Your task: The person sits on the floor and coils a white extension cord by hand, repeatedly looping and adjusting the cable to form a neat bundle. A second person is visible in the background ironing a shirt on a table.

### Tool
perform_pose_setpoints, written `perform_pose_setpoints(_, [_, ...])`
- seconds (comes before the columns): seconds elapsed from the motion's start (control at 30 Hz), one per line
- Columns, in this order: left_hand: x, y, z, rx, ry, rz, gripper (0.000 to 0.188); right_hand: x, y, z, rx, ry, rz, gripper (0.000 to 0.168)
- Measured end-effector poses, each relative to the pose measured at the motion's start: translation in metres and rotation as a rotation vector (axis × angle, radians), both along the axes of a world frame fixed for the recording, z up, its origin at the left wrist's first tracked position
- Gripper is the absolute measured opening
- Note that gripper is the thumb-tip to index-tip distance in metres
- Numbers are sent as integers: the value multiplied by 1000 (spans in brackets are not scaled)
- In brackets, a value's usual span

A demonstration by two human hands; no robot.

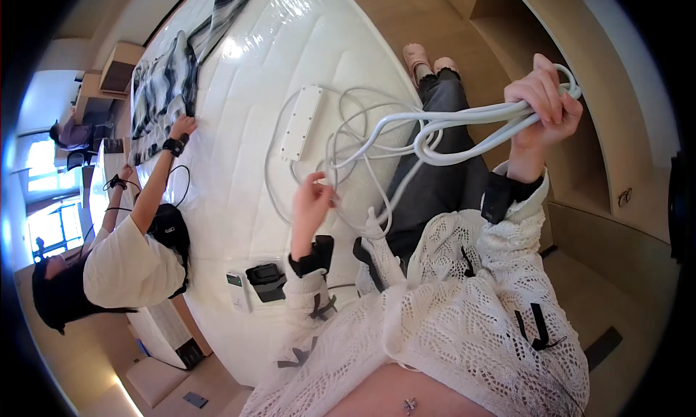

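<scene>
My right hand [544, 102] is raised at the right, its fingers closed around a folded bundle of white cable [473, 115]. Loops of that cable hang over my lap and spread across the plastic-wrapped mattress [234, 145]. A long white power strip [303, 123] lies on the mattress, its screw-dotted side up and a cable at its near end. My left hand [314, 202] is beside the loose loops, fingers bent and slightly blurred. Its fingertips are close to one strand; whether they grip it is unclear.
A co-worker [133, 254] at the left handles a black-and-white patterned cloth [168, 91] on the mattress. Near my left forearm lie a white device [238, 292] and a black holder [266, 281]. Wooden cabinetry [571, 145] stands at the right. Another person [76, 134] is farther back.
</scene>
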State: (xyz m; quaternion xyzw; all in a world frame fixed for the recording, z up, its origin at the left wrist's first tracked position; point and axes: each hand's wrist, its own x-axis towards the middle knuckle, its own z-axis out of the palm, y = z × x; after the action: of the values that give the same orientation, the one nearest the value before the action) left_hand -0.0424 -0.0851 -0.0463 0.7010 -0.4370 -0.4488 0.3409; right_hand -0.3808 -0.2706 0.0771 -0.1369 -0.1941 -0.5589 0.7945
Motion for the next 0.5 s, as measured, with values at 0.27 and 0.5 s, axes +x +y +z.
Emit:
perform_pose_setpoints(0.27, [33,24,3,-51,-540,78,45,-31,3,4,51,-40,-169,27])
perform_pose_setpoints(0.5, [-24,-34,-6,-282,-394,-85,43,-16,15,22,185,-172,-180,24])
